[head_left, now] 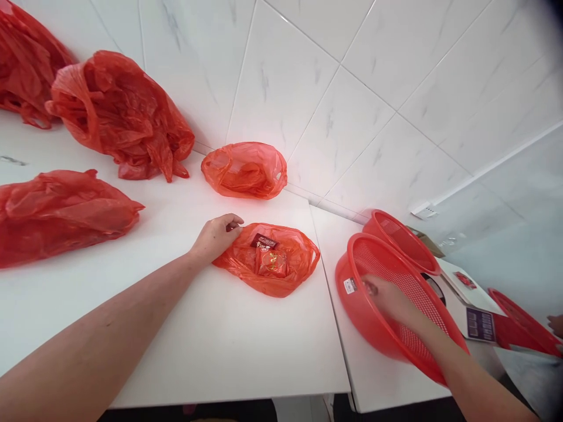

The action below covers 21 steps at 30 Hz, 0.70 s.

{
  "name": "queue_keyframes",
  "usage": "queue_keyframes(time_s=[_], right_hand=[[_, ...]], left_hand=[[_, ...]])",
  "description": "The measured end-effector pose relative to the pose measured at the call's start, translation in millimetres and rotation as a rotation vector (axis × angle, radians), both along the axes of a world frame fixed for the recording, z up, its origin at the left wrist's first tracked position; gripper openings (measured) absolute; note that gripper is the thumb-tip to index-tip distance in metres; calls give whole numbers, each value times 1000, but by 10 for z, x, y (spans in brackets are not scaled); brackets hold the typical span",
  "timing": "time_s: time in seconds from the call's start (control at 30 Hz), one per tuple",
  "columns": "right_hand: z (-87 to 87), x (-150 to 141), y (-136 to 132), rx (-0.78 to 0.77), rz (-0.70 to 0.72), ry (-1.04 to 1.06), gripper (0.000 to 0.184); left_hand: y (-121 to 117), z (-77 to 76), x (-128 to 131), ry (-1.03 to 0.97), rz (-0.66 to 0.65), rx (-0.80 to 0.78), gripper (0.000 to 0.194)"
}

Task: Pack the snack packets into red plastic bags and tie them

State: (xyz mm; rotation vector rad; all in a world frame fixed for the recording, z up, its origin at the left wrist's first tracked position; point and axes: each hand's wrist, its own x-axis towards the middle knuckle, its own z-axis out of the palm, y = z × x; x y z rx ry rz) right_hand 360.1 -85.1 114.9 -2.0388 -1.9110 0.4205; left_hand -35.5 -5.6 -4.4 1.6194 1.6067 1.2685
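On the white table lies an opened red plastic bag, with a red wrapped packet and a dark maroon packet inside. My left hand holds the left edge of this bag, with its thumb and fingers bent at the rim. To the right, my right hand is inside the mouth of a large red plastic basket. Its fingers are closed around a small reddish-brown item, partly hidden and too blurred to name.
Another open red bag stands by the tiled wall. Bunched red bags and a flatter red bag lie at left. Behind the basket are a second red basket and a scale. Another person's hand shows at far right.
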Motion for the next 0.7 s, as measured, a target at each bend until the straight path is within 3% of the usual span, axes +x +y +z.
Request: queue_keyframes(time_s=[0.13,0.23,0.37,0.47,0.57,0.7], right_hand=[[297,-185,148,150,15,-84,31],[477,-541,197,242,165,-86,29],[496,-1098,280,217,374,-83,33],[447,-1383,378,205,506,-118,47],[462,-1448,436,231,550,-148,62],[515,-1145,444,348,385,-138,48]], left_hand=[[11,-14,-1,-1,4,-5,25],[9,-11,-1,3,-1,-11,25],[-8,11,-2,-13,-15,-16,25],[-17,30,-3,-14,-26,-19,25],[-16,36,-5,-8,-23,-21,25],[-5,26,-8,0,-34,-17,24]])
